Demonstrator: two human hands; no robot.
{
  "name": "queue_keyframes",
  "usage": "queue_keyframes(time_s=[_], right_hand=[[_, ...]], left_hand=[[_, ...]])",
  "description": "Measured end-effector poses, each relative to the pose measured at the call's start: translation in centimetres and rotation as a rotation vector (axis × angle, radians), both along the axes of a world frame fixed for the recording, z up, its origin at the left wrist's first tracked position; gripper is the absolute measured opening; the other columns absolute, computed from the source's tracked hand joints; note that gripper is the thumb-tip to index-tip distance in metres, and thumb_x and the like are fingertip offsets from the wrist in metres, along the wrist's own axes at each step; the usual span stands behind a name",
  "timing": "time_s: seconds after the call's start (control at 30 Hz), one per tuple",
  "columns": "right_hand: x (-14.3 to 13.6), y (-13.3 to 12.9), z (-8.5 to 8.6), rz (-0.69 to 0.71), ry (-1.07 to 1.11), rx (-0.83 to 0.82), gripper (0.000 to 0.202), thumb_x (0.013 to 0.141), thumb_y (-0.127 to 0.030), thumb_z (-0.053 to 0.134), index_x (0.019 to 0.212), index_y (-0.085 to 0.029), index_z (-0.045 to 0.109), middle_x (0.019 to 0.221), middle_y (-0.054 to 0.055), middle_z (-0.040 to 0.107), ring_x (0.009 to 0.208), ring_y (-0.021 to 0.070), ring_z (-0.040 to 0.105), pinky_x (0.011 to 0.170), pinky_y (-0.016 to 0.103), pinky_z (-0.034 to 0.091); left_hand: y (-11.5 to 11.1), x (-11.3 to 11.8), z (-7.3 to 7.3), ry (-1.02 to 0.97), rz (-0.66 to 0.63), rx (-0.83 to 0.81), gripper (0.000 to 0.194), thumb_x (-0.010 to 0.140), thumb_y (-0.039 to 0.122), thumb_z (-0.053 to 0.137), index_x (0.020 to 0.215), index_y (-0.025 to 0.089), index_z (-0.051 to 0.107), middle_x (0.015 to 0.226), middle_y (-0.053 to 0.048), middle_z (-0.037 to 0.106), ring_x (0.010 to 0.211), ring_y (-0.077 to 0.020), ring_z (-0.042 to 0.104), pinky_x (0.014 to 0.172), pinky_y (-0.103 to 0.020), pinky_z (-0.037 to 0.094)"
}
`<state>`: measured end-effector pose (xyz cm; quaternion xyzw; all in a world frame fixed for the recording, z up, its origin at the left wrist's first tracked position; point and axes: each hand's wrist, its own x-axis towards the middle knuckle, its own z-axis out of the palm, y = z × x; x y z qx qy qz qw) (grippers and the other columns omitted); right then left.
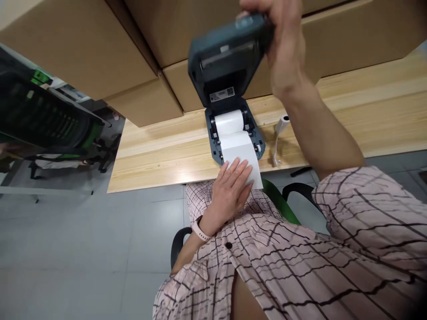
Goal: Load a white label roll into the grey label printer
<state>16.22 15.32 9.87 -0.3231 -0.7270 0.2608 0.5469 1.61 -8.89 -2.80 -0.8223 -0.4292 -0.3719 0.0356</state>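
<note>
A dark label printer (214,141) stands on the wooden table with its lid (230,58) raised. Inside it lies a white label roll (230,120), and a strip of label paper (240,150) runs from it over the front edge. My left hand (231,189) rests on that strip with its fingers stretched flat; the thumb side is partly hidden. My right hand (283,40) grips the upper right corner of the lid, its fingers partly out of view and slightly blurred.
A small white paper roll (283,123) with a loose tail is right of the printer on the table (160,155). Large cardboard boxes (86,53) stand behind and to the left. A chair with a green edge (278,200) is under me. Another chair (50,115) is at left.
</note>
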Motion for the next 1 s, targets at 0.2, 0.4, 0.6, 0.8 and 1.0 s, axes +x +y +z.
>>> queue_keyframes(time_s=[0.2,0.4,0.6,0.8,1.0], right_hand=[[2.1,-10.6,-9.4,-0.046,-0.047,0.266,0.039,0.110,-0.049,0.045,0.112,-0.030,0.079,0.124,0.001,0.080,0.128,0.0263,0.069,0.117,0.055,0.050],[0.7,-12.9,-13.4,-0.132,0.117,0.074,0.023,0.103,-0.043,0.057,0.106,-0.034,0.077,0.121,0.001,0.079,0.136,0.0297,0.064,0.125,0.061,0.042],[1.5,-12.0,-15.2,0.101,0.336,-0.483,0.098,0.081,-0.068,0.076,0.165,-0.040,0.034,0.173,0.003,0.041,0.161,0.0336,0.037,0.131,0.061,0.034],[2.0,-12.2,-15.4,0.139,0.317,-0.573,0.104,0.080,-0.071,0.077,0.167,-0.037,0.032,0.174,0.001,0.038,0.163,0.0328,0.032,0.136,0.053,0.028],[1.9,-11.6,-16.3,0.078,0.143,-0.381,0.095,0.093,-0.074,0.058,0.170,-0.029,0.024,0.175,0.009,0.036,0.160,0.0295,0.039,0.131,0.055,0.037]], left_hand=[[-1.5,-0.9,-0.6,-0.348,0.021,0.243,0.034,0.096,0.009,0.059,0.125,0.021,0.072,0.101,-0.003,0.082,0.101,-0.0189,0.080,0.086,-0.036,0.068],[4.2,-1.7,1.1,-0.913,0.323,-0.131,0.060,0.096,0.044,0.071,0.152,0.031,0.053,0.169,-0.007,0.045,0.164,-0.0315,0.032,0.134,-0.055,0.029],[7.1,-0.9,1.2,-1.348,0.113,-0.746,0.088,0.084,0.053,0.080,0.159,0.025,0.046,0.159,-0.015,0.055,0.152,-0.0378,0.049,0.127,-0.055,0.040],[7.2,-1.3,0.7,-1.234,0.152,-0.664,0.077,0.084,0.056,0.078,0.151,0.025,0.056,0.149,-0.013,0.063,0.144,-0.0363,0.056,0.126,-0.053,0.041],[6.6,-2.0,-0.6,-1.013,0.182,-0.580,0.069,0.090,0.061,0.072,0.147,0.026,0.056,0.144,-0.014,0.063,0.136,-0.0321,0.060,0.114,-0.048,0.051]])
